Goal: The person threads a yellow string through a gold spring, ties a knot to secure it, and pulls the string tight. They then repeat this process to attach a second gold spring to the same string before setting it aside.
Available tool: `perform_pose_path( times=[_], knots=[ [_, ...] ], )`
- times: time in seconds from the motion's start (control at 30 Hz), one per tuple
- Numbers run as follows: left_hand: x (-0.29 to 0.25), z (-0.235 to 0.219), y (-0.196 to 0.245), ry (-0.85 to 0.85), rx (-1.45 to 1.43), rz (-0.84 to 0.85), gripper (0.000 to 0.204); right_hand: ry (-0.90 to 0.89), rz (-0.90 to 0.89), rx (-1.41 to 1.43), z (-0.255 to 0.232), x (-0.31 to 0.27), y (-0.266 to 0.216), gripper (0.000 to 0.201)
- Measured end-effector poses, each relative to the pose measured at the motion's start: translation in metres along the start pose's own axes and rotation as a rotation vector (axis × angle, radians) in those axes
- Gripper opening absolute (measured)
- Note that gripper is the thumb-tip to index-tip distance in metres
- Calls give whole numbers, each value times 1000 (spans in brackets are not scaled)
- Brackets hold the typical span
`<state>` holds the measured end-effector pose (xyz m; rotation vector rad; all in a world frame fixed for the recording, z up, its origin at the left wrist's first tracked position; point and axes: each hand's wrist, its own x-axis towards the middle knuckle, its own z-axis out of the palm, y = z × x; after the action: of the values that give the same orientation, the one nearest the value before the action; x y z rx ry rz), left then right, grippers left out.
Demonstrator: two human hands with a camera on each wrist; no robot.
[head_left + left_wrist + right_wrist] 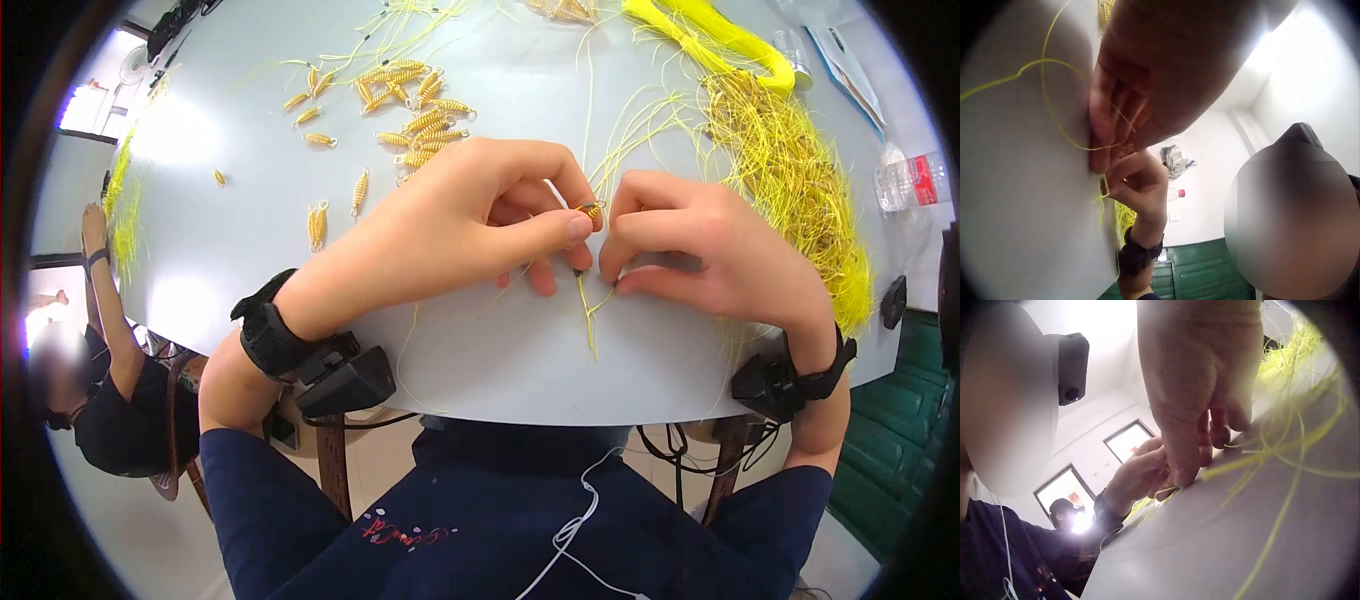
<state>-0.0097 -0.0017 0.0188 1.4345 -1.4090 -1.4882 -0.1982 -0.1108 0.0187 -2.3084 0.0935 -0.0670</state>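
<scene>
My left hand (465, 220) pinches a gold wire spring (594, 211) between thumb and index finger; most of the spring is hidden behind the fingertips. Yellow line (586, 312) with a small dark piece near its top hangs below those fingers. Just to the right, my right hand (715, 245) pinches a thin strand of this line between thumb and fingertip, close to the table. In the left wrist view, the fingertips of both hands nearly meet, and a loose loop of yellow line (1047, 103) curves beside them.
Several gold springs (425, 125) lie scattered on the grey table (480, 370). At the right are a tangled yellow bundle of line (780, 170), a bright yellow hank (720, 40) and a plastic bottle (910, 182). Another person (120, 400) sits at the left.
</scene>
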Motion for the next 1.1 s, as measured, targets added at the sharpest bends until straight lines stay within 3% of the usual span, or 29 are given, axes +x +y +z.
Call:
perform_pose_path(
  times=[0.2,0.27,0.4,0.43,0.47,0.5,0.53,0.6,0.67,0.73,0.83,1.1],
  knots=[
    [1,-1,-1,-1,-1,-15,18,7,-46,-97,2,0,2,14],
    [2,-1,-3,-2,-9,0,18,134,-161,38,5,2,3,13],
    [2,-2,-2,-26,-23,-26,17,298,-135,105,-3,2,-5,10],
    [2,-1,-2,-22,-22,-24,17,423,-135,221,0,3,1,8],
    [2,1,-2,48,38,81,17,548,-135,336,1,4,3,7],
    [2,2,-2,118,98,187,16,514,-19,430,-1,2,-4,6],
    [3,2,-3,118,103,191,16,517,-23,427,-1,1,-3,6],
    [4,-1,-4,334,246,451,16,453,51,452,1,2,2,5],
    [2,-1,-2,345,152,389,16,455,63,465,4,2,1,6],
    [3,-3,-6,303,136,399,16,423,190,488,2,1,-5,3],
    [5,-3,-9,304,192,452,16,382,79,480,5,1,0,5],
    [3,-3,-5,295,154,410,15,478,156,495,3,3,-7,3]
  ],
)
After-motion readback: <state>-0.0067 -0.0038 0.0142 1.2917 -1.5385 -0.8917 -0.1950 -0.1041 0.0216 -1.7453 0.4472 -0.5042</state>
